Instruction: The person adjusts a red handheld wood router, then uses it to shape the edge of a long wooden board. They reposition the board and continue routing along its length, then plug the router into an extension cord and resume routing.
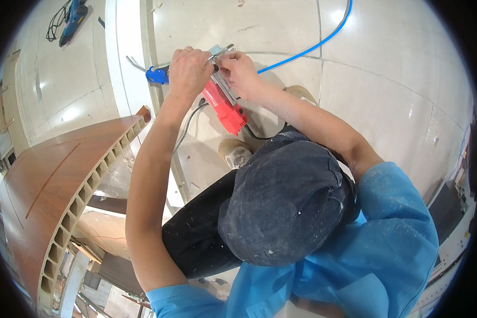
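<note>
A red corded power tool (223, 108) with a flat metal base plate (225, 89) is tilted in front of my squatting legs. My left hand (190, 71) is closed round its far end, fingers curled over. From there a thin metal bar (227, 49) sticks out to the upper right. My right hand (239, 71) is closed in a pinch at the same end, touching the metal; what lies between its fingertips is too small to make out. Just left of my left hand lies a blue tool (156, 75) with thin metal prongs, partly hidden by that hand.
A white beam (123, 58) runs along the floor at left. Beside my left forearm is a brown hollow-core panel (63, 169). A blue hose (302, 53) curves over the tiles at upper right. A blue corded power tool (73, 24) lies at far left.
</note>
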Action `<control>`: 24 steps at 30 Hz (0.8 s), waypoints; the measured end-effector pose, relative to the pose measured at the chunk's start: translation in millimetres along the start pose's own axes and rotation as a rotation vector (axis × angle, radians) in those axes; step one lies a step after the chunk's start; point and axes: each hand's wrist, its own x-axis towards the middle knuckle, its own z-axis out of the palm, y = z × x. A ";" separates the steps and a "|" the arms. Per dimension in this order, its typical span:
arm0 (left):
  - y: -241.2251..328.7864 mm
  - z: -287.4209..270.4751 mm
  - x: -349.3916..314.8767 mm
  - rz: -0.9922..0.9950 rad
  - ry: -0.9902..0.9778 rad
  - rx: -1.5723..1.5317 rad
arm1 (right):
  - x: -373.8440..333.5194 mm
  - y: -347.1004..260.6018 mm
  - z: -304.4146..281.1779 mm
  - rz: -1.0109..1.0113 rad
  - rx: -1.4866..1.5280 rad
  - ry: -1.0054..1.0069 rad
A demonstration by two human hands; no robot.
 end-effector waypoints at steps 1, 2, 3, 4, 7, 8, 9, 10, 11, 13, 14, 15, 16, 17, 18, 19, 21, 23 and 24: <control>0.0 0.3 0.2 -0.001 -0.005 0.000 | 0.4 3.3 3.6 -0.114 -0.052 0.027; 0.0 0.4 -0.1 -0.003 -0.013 0.000 | 0.5 6.9 6.7 -0.226 -0.104 0.054; 0.0 0.6 -0.2 -0.001 0.004 -0.004 | 1.3 9.5 8.2 -0.338 -0.156 0.082; 0.2 0.7 -0.4 0.001 0.018 -0.009 | 2.5 10.8 7.7 -0.357 -0.273 0.091; 0.2 0.6 0.0 -0.005 -0.011 0.016 | 8.3 11.1 4.2 -0.422 -0.536 0.086; 0.6 0.5 -0.9 -0.011 -0.030 0.030 | 9.3 11.4 3.2 -0.439 -0.564 0.064; 1.3 0.7 -1.8 -0.012 -0.032 0.012 | 9.6 11.2 1.7 -0.418 -0.611 0.040; 0.9 0.4 -1.3 -0.012 -0.023 -0.001 | 10.4 9.1 -0.6 -0.281 -0.360 -0.044; 0.4 0.1 -1.0 -0.017 -0.017 -0.011 | 10.4 6.8 -2.7 -0.111 -0.129 -0.133; -0.2 -0.8 -2.3 -0.012 -0.007 -0.013 | 8.7 1.8 -7.5 0.136 0.178 -0.253; -0.1 -0.5 -2.2 -0.010 -0.005 -0.016 | 7.8 -1.1 -9.9 0.205 0.252 -0.285; 0.0 -0.2 -2.2 -0.002 0.002 -0.015 | 7.3 -3.7 -11.5 0.269 0.310 -0.236; -0.2 -0.3 -2.0 0.005 0.009 -0.012 | 5.4 -3.0 -10.3 0.151 0.194 -0.208; -0.3 -0.3 -1.6 0.012 0.017 -0.009 | 3.6 -1.8 -8.7 0.028 0.062 -0.097; 0.1 -0.2 -1.7 0.007 0.008 -0.005 | 2.8 -0.4 -6.5 -0.103 -0.065 -0.033; 0.4 -0.3 -1.8 0.001 -0.001 -0.002 | 2.4 1.5 -3.4 -0.183 -0.152 0.020; 1.1 -0.4 -1.5 -0.004 -0.006 0.006 | 2.8 4.9 2.2 -0.322 -0.325 0.057; 1.3 -0.6 -0.6 0.000 -0.002 0.013 | 2.0 7.3 4.5 -0.456 -0.539 0.108; 1.2 -1.0 -0.8 0.003 0.005 0.005 | 1.1 8.0 5.0 -0.493 -0.648 0.154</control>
